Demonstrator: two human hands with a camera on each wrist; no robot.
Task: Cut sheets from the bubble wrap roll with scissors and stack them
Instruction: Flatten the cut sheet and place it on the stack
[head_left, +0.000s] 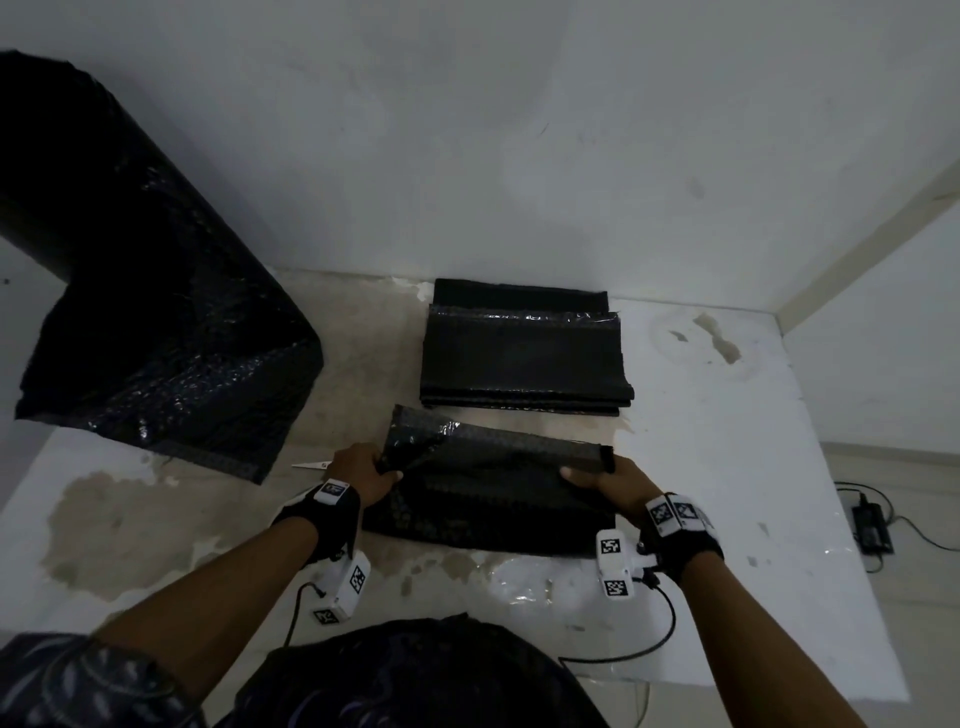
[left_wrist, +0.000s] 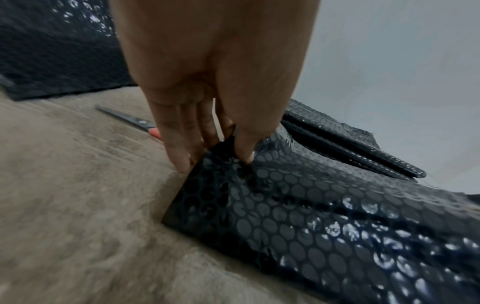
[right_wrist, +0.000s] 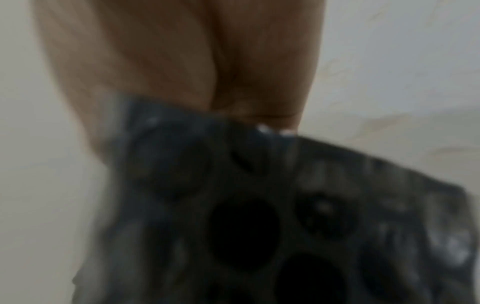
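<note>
A cut sheet of black bubble wrap (head_left: 493, 488) lies on the table in front of me, its far edge folded over towards me. My left hand (head_left: 371, 467) pinches its left edge, thumb on top of the bubble wrap sheet (left_wrist: 259, 205) and fingers (left_wrist: 179, 148) beneath. My right hand (head_left: 602, 480) grips the right edge; the right wrist view shows the sheet (right_wrist: 259, 205) blurred below my palm. A stack of folded sheets (head_left: 524, 353) sits just beyond. The big black roll (head_left: 130, 291) stands at the left, its loose end draped on the table. Scissors (head_left: 311, 465) lie shut beside my left hand, red handle visible on the scissors (left_wrist: 137, 123).
The white table (head_left: 727, 441) has brown stained patches and ends at a wall behind and an edge on the right. A black power adapter (head_left: 872, 527) with cables lies on the floor to the right. Wrist camera cables hang near my body.
</note>
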